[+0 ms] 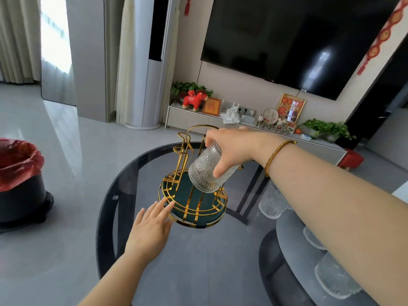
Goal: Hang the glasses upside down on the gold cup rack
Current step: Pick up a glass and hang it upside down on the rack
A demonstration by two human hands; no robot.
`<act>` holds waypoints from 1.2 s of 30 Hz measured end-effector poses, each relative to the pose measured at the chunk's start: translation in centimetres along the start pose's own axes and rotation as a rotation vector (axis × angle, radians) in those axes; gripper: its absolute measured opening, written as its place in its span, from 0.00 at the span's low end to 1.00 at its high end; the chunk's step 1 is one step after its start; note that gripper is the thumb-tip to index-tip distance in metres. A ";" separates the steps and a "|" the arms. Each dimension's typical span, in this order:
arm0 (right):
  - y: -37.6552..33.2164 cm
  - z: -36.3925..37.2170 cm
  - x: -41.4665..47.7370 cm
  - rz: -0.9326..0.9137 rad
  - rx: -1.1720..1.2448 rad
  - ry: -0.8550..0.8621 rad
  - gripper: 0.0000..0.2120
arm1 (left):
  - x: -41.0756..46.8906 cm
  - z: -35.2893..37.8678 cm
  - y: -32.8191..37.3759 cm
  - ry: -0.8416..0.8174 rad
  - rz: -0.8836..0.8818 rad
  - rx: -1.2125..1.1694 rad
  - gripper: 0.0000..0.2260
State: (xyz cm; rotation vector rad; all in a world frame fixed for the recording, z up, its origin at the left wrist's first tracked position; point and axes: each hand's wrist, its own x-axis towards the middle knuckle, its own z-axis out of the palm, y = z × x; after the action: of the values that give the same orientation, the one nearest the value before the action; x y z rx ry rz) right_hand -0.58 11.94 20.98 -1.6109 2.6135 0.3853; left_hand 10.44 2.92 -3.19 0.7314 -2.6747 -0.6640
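Note:
The gold cup rack [187, 173] with a dark green base stands on the round glass table [123, 186]. My right hand [229, 149] grips an embossed clear glass [204, 171] by its bottom, mouth down and tilted, over the rack's right side. Whether the glass sits on a prong I cannot tell. My left hand [152, 226] lies flat with fingers spread, its fingertips touching the rack's base rim at the front left. Further clear glasses stand to the right: one [272, 202] beside my forearm, one [313, 238] partly hidden under it, one [335, 277] at the lower right.
A black bin with a red liner [19, 180] stands on the floor at the left. Beyond the table are a low TV cabinet [198, 120] with ornaments and plants, a wall TV [298, 40] and a white tower air conditioner [150, 85].

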 end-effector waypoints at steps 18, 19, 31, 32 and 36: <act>-2.0 3.1 3.5 -0.056 -0.036 -0.194 0.34 | 0.1 0.0 0.0 -0.022 -0.013 -0.034 0.21; -1.9 3.1 3.7 -0.058 -0.004 -0.196 0.34 | 0.2 0.0 0.0 -0.019 -0.012 -0.038 0.21; -0.3 6.0 3.0 -0.038 0.481 0.047 0.45 | 0.2 -0.1 0.2 -0.030 -0.023 -0.039 0.20; -0.2 6.4 2.7 -0.036 0.537 0.081 0.46 | 0.2 -0.2 0.2 -0.033 -0.025 -0.039 0.21; -0.3 8.1 2.0 -0.030 0.692 0.246 0.45 | 0.3 -0.2 0.2 -0.043 -0.029 -0.031 0.21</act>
State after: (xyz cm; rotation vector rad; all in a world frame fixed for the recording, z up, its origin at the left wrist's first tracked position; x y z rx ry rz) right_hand -1.95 11.96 12.71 -1.4937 2.4419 -0.6876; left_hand 10.19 2.88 -2.85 0.7578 -2.6910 -0.7351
